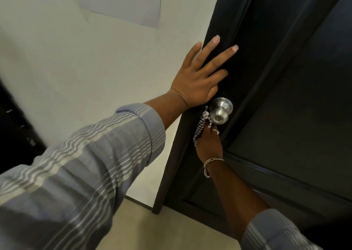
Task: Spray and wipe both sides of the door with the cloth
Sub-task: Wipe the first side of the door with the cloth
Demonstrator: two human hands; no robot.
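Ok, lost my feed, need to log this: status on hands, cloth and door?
Left hand flat on the door edge. Right hand holds cloth at the knob. No spray bottle in view.

Door (285,97) cut off top, right; cloth (200,127) mostly hidden behind right hand (208,145).

Home interior, dark panelled door (285,97) with round metal knob (221,110) (keyed), pale painted wall (57,49), tiled floor (171,230)

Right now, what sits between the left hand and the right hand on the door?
In the head view, the steel door knob sits between the left hand and the right hand, which holds the cloth against the door.
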